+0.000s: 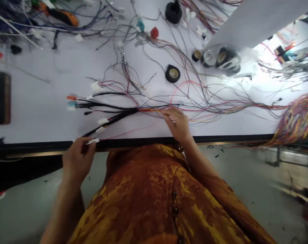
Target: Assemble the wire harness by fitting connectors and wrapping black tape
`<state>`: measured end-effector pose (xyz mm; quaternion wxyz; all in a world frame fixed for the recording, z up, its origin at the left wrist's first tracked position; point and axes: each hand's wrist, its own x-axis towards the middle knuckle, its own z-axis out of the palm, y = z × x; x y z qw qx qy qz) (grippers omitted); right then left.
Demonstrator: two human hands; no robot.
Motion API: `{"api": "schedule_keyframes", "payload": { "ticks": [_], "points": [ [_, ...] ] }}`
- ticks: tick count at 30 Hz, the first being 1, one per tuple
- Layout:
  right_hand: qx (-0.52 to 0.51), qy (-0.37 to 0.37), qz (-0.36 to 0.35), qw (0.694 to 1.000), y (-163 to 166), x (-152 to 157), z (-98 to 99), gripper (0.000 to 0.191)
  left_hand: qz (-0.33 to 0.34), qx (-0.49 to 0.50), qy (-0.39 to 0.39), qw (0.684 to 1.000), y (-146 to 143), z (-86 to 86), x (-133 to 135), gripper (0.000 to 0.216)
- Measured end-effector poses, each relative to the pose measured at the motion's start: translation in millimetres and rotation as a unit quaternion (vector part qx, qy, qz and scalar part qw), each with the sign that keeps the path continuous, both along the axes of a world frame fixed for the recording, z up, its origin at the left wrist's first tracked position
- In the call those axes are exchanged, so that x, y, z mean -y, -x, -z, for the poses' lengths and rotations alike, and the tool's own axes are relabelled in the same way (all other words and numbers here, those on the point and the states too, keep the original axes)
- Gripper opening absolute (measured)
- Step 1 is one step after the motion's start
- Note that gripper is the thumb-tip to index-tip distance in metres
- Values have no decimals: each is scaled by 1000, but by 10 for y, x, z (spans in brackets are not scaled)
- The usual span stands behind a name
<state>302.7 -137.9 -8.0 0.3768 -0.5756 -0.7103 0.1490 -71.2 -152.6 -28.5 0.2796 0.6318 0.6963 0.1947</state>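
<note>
A wire harness lies across the table, its branches wrapped in black tape (118,108) and its loose coloured wires (235,109) running off to the right. At the table's front edge my left hand (79,156) is closed on a small white connector (93,141), from which a thin red wire (128,130) trails right. My right hand (178,123) pinches a thin wire beside the harness, just right of the taped junction; which wire exactly is hard to make out. Orange and teal connectors (72,102) end the left branches, with white connectors (103,121) on the others.
Behind the harness sit a roll of black tape (172,73) and another black roll (173,13). Orange-handled pliers (62,16) lie among wires at the back left. A dark phone-like object (0,98) is at far left. A thick multicoloured wire bundle (293,118) hangs over the right edge.
</note>
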Motion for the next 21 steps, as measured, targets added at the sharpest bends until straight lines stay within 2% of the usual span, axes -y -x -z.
{"api": "schedule_keyframes", "payload": {
  "ticks": [2,5,7,10,11,13,15,17,19,21],
  "points": [
    [-80,36,111,990,-232,-72,57,14,22,-85,19,996,38,-61,16,10],
    [-210,186,198,939,-425,-221,145,10,50,-154,77,984,20,-184,-26,13],
    [-258,262,202,908,-444,-319,186,13,57,-187,133,972,8,-284,-98,14],
    [-263,281,189,903,-397,-417,230,11,77,-233,212,946,0,-491,-235,20],
    [-262,277,186,906,-380,-430,243,11,92,-242,220,940,-20,-581,-279,24],
    [-262,263,183,910,-360,-428,268,11,127,-230,175,949,-134,-781,-369,28],
    [-264,248,184,914,-352,-401,290,12,174,-149,79,970,-383,-966,-484,27],
    [-264,230,188,918,-344,-370,309,14,255,-11,26,967,-774,-1064,-652,23],
    [-270,203,200,920,-330,-350,327,12,338,74,36,937,-1262,-1022,-874,21],
    [-289,169,207,919,-317,-345,346,8,375,147,45,914,-1772,-845,-1117,22]
  ]
}}
